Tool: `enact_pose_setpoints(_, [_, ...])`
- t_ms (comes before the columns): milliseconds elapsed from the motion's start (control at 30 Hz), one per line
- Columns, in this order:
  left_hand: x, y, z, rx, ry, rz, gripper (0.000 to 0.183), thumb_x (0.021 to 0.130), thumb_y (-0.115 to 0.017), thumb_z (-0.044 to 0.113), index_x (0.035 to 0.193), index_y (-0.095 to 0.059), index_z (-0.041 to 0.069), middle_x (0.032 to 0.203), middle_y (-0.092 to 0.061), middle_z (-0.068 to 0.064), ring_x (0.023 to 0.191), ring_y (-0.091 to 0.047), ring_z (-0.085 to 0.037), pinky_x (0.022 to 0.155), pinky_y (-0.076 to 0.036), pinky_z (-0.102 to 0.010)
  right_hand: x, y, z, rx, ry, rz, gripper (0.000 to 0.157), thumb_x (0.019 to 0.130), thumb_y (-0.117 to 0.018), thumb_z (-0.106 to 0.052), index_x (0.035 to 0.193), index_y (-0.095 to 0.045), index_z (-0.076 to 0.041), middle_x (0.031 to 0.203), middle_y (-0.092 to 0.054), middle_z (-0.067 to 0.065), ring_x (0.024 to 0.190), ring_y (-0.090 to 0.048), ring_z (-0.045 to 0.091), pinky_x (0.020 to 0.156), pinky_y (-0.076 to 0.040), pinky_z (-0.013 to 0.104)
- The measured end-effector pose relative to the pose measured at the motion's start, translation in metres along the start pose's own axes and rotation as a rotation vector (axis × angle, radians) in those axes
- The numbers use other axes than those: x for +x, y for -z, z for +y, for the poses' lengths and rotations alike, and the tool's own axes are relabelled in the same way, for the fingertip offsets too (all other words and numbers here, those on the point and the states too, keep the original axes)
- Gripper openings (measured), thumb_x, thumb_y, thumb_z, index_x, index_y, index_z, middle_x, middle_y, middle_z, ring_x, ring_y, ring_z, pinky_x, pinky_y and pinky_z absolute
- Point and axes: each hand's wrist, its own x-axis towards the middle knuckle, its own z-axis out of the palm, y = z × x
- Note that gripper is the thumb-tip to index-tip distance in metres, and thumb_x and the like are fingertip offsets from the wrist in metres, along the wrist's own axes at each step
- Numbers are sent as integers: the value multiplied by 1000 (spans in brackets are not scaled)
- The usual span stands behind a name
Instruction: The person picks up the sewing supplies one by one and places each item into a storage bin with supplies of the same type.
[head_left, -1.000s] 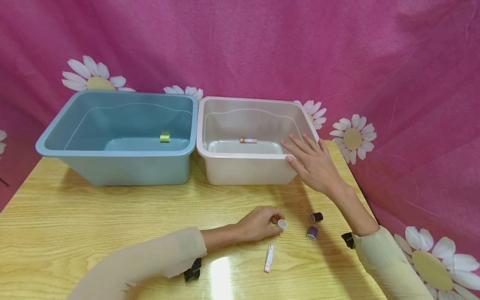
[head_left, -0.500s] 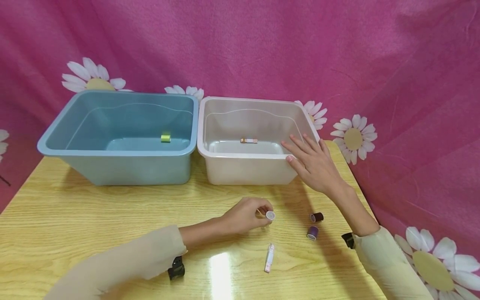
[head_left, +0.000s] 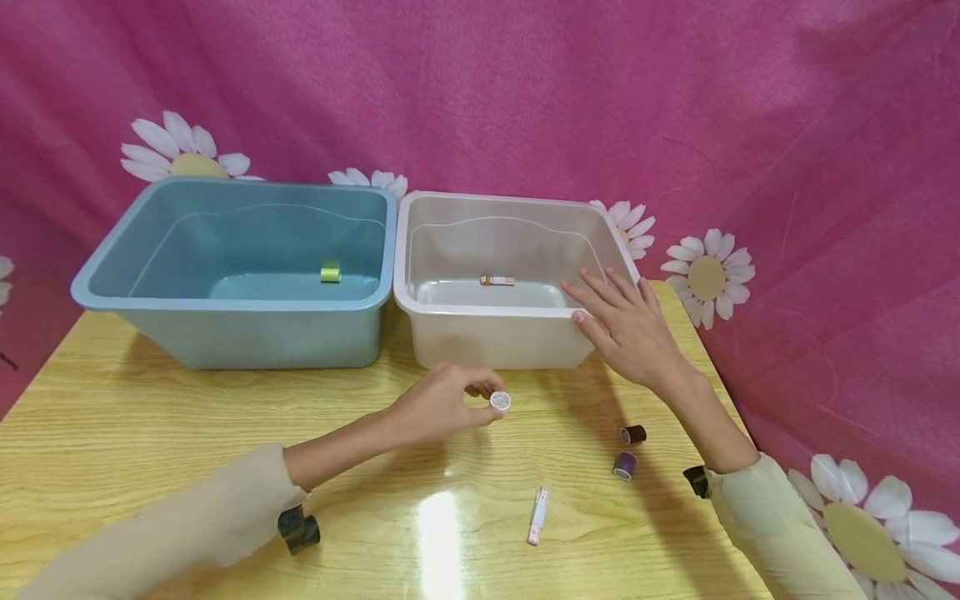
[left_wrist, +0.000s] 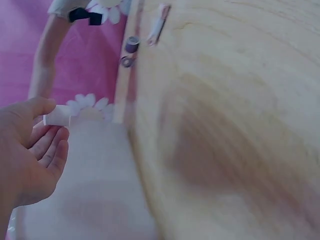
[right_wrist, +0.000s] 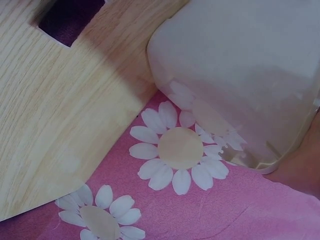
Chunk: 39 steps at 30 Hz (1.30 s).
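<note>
My left hand (head_left: 442, 403) pinches a white thread spool (head_left: 500, 402) between thumb and fingers, above the table in front of the pale bin (head_left: 495, 337). The left wrist view shows the same spool (left_wrist: 58, 115) at the fingertips. With fingers spread and straight, my right hand (head_left: 626, 329) rests on the bin's right front rim. Inside that bin lies a small folded strip (head_left: 497, 282), white with a brown end. A dark brown spool (head_left: 633, 434) and a purple spool (head_left: 625, 466) lie on the table below my right hand.
Left of the pale bin stands a blue bin (head_left: 262, 337) with a yellow-green spool (head_left: 330, 275) in it. A folded white strip with pinkish marks (head_left: 537, 517) lies near the table's front. A pink flowered cloth (head_left: 480, 92) hangs behind.
My left hand has lifted the white spool and carried it left and away from me, toward the bins. My right hand has stayed on the pale bin's rim.
</note>
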Motion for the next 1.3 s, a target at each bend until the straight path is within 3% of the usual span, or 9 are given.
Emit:
enact_pose_setpoints(533, [-23, 73, 15, 89, -37, 141, 19, 81, -84, 9, 97, -74, 11, 87, -69, 8, 82, -65, -13, 79, -55, -33, -1, 0, 0, 4, -7, -7, 50, 106, -40, -46, 152, -45, -26, 160, -33, 6, 148, -19, 39, 114, -3, 64])
enact_pose_setpoints(900, [-31, 134, 13, 187, 22, 263, 19, 85, -82, 12, 102, -74, 7, 92, -72, 0, 85, -68, -14, 81, -54, -33, -1, -1, 0, 6, -7, 6, 51, 106, -41, -45, 153, -45, -26, 160, -33, 7, 148, -20, 39, 114, -3, 64])
enact_pose_setpoints(1100, [-38, 172, 3, 269, 132, 350, 22, 87, -80, 23, 104, -74, 10, 94, -73, -2, 87, -69, -17, 73, -47, -23, -1, -1, 0, 6, -3, 9, 50, 106, -41, -45, 153, -45, -26, 160, -33, 6, 147, -20, 40, 114, -3, 64])
enact_pose_setpoints(1300, [-43, 194, -12, 264, 243, 366, 24, 87, -80, 21, 105, -73, 7, 95, -72, -5, 83, -67, -11, 69, -47, -18, -2, -1, 0, 7, -2, 14, 51, 106, -41, -45, 153, -45, -26, 160, -33, 6, 147, -21, 40, 114, -4, 64])
